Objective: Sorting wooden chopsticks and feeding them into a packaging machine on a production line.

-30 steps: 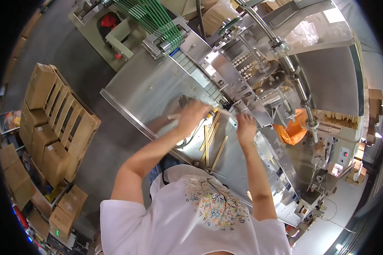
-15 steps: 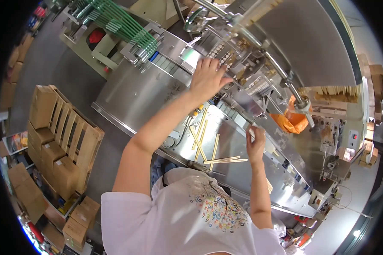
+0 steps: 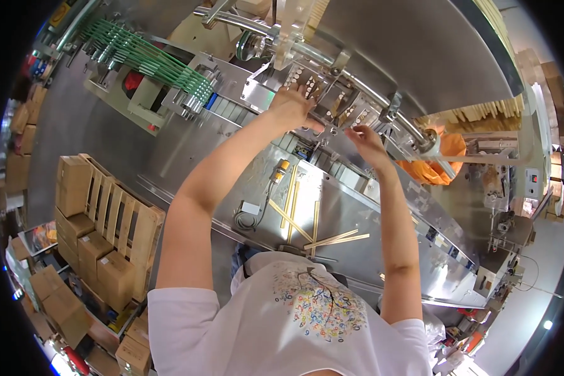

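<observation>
My left hand [image 3: 291, 108] reaches over the steel machine's row of round-ended parts [image 3: 307, 80]. Its fingers are bent and apart, with the thumb stretched out to the right; nothing shows in it. To its right, my right hand [image 3: 368, 145] is at the near edge of the same machine section, fingers drawn together and pointing left. Anything between those fingertips is too small to make out. Between the hands lies a metal guide block [image 3: 333, 131]. Nearer me, several pale wooden sticks [image 3: 316, 219] lie loose and crossed on the steel table [image 3: 351, 216].
A steel bar [image 3: 370, 93] crosses above the hands. Green belts [image 3: 150, 59] run at the far left. Wooden sticks [image 3: 476, 116] fill a hopper at right, above an orange bag [image 3: 432, 166]. A cable [image 3: 247, 219] lies coiled on the table. Left stand a pallet [image 3: 122, 213] and cartons [image 3: 94, 250].
My right hand has moved away from the table's right side, forward and left to the machine. My left hand has shifted slightly left, its fingers now bent down among the parts. The view has shifted.
</observation>
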The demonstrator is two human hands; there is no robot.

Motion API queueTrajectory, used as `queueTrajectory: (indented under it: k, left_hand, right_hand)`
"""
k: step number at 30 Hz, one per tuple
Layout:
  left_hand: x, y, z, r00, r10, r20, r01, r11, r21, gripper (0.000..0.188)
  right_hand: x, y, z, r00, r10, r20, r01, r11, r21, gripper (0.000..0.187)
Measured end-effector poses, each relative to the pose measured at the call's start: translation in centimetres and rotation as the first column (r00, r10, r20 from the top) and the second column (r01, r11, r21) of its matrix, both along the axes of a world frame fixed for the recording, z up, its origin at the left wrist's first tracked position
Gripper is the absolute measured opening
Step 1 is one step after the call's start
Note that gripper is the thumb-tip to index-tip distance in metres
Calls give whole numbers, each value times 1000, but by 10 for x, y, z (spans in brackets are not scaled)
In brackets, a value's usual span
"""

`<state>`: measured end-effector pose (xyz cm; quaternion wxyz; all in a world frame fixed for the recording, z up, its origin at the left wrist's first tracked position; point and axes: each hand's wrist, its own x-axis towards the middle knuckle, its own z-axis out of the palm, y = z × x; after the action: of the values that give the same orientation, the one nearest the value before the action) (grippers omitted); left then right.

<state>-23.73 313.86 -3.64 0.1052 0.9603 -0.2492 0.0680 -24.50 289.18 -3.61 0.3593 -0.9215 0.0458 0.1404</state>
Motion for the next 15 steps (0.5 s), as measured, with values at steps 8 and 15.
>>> queueTrajectory:
  k: [8, 15]
  left_hand:
    - [5, -3, 6, 987, 29, -157, -18, 998, 68, 82]
    - [7, -7, 8, 963, 64, -263, -23, 987, 159, 77]
  right_hand:
    - [15, 22, 26, 926, 103, -362, -48, 986, 158, 51]
    - [23, 13, 2, 936, 71, -345, -23, 990, 140, 39]
